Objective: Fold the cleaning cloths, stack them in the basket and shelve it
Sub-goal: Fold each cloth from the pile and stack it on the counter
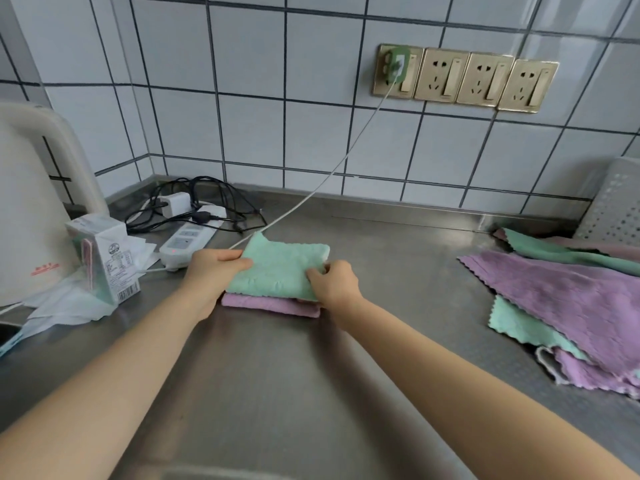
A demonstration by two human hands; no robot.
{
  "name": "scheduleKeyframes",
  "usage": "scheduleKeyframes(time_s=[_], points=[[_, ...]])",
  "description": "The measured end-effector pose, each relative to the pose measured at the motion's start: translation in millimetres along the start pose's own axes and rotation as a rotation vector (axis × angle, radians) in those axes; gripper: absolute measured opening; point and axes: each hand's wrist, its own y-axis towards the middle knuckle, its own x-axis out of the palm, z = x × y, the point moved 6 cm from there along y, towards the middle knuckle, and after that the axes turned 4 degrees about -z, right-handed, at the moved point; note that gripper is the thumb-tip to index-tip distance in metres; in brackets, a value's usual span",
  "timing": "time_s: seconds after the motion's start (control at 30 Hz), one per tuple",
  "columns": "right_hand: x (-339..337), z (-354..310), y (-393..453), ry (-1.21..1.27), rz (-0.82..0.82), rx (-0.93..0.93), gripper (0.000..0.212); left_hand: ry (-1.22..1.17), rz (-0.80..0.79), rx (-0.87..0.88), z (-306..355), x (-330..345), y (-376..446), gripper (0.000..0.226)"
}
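**Green cloth squared onto the folded stack**

At frame centre, the left hand (211, 271) pinches the left edge of the folded green cloth (277, 268) while the right hand (334, 282) curls over its lower right corner, probably to line it up on the folded purple cloth (270, 304) beneath. At right, the unfolded pile (561, 299) lies spread within reach, seemingly awaiting folding. The basket (613, 209) stands at the right edge behind it, not yet loaded.

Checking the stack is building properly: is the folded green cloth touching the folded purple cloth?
Touching. The head view shows the folded green cloth lying directly on the folded purple cloth, with no gap between them.
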Motion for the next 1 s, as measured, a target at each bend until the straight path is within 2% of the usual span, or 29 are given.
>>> scheduleKeyframes(time_s=[0.13, 0.17, 0.23, 0.3, 0.4, 0.47, 0.53, 0.6, 0.73, 0.9, 1.0], points=[[3.6, -7.1, -8.3, -0.065, -0.031, -0.038, 0.01, 0.139, 0.049, 0.085, 6.5, -5.0, -6.7, 0.032], [5.4, -10.2, -10.3, -0.097, -0.035, -0.062, 0.018, 0.195, 0.076, 0.12, 8.6, -8.0, -7.8, 0.034], [6.5, -15.8, -13.2, -0.181, -0.012, -0.117, 0.034, 0.402, 0.076, 0.204, 14.5, -7.2, -10.6, 0.039], [7.3, -19.5, -17.7, -0.263, 0.026, -0.185, 0.039, 0.647, 0.031, 0.323, 20.3, -0.5, -14.0, 0.048], [7.7, -19.1, -23.5, -0.574, 0.068, -0.278, 0.045, 0.838, -0.005, 0.433, 23.1, 8.0, -19.6, 0.051], [6.2, -14.0, -25.7, -0.764, 0.053, -0.292, 0.036, 0.972, -0.061, 0.39, 16.2, 10.8, -18.8, 0.041], [-4.2, -9.9, -28.2, -0.834, -0.005, -0.267, 0.033, 1.081, -0.091, 0.302, 13.4, 8.9, -19.7, 0.039], [-21.8, -7.7, -34.5, -0.857, -0.05, -0.282, 0.033, 1.179, -0.067, 0.295, 23.7, 11.0, -25.4, 0.039], [-72.6, -0.1, -54.7, -0.843, -0.046, -0.324, 0.039, 1.167, -0.052, 0.445, 53.2, 46.1, -52.0, 0.036], [-159.3, 27.7, -85.2, -0.885, 0.069, -0.367, 0.038, 1.032, -0.156, 0.605, 75.1, 125.9, -95.8, 0.031], [-213.2, 55.0, -99.4, -0.982, 0.121, -0.356, 0.039, 0.971, -0.278, 0.654, 77.1, 181.3, -117.7, 0.03]])
